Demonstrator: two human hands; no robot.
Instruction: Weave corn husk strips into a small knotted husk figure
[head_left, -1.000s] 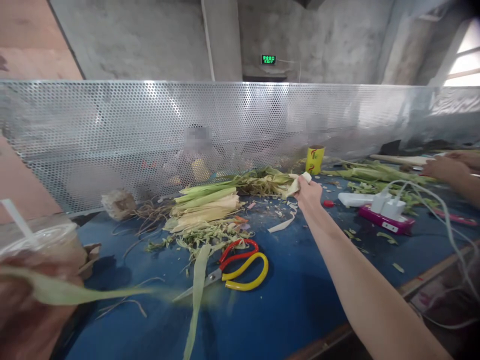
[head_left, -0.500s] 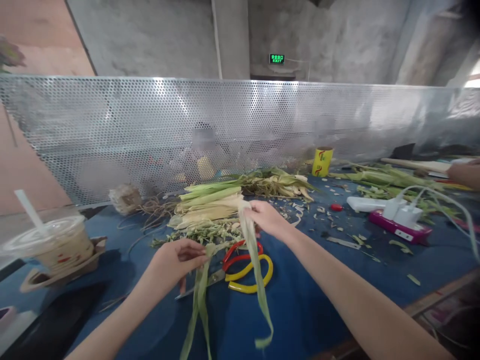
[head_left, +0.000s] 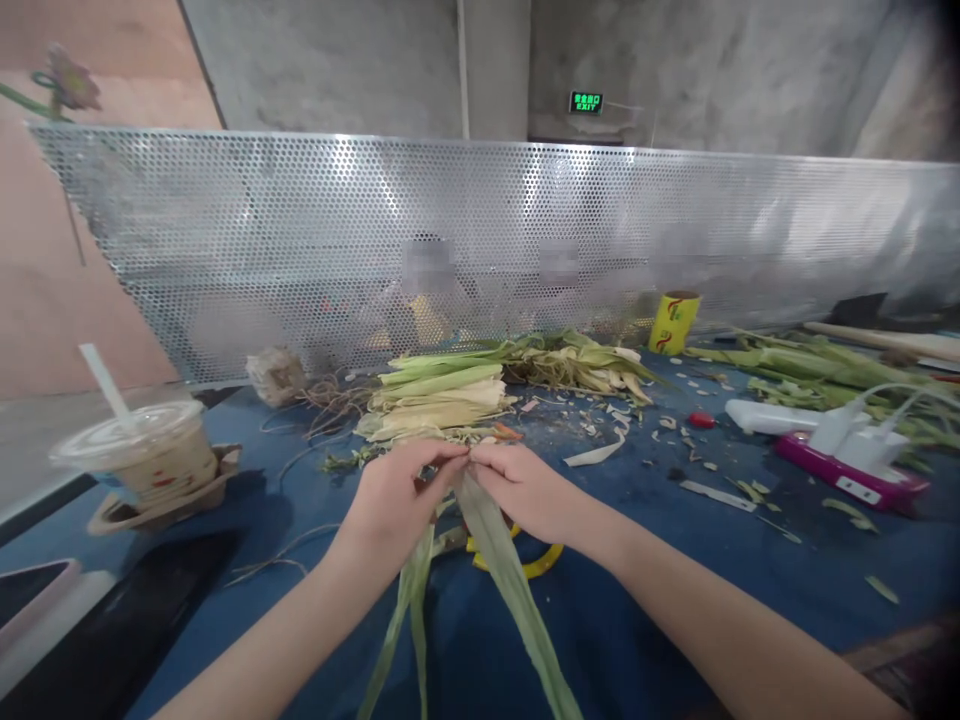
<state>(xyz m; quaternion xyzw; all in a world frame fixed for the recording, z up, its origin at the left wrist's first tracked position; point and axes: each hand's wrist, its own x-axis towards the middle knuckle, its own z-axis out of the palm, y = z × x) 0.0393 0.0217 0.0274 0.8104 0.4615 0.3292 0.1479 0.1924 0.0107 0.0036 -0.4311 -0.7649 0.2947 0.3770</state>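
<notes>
My left hand point(head_left: 401, 490) and my right hand point(head_left: 529, 490) meet in the middle, fingertips pinched together and touching or nearly so. From my right hand a broad pale-green corn husk strip point(head_left: 504, 565) hangs down toward me. Narrower green husk strips point(head_left: 414, 590) trail below my left hand, their upper ends hidden by its fingers. Under the hands lie scissors with yellow handles point(head_left: 546, 562), mostly covered by hands and husk. Just beyond, a stack of pale and green corn husks point(head_left: 442, 390) rests on the blue tabletop point(head_left: 637, 620).
A lidded drink cup point(head_left: 161, 455) with a straw sits at left, near a dark flat object point(head_left: 180, 580). At right are a purple power strip point(head_left: 847, 475) with plugs, husk scraps and a yellow roll point(head_left: 673, 322). A perforated metal screen point(head_left: 315, 240) runs along the back.
My right hand has come left and down, my left hand right and up, so they now meet. The husk strip swung over the scissors. The view has shifted to the left.
</notes>
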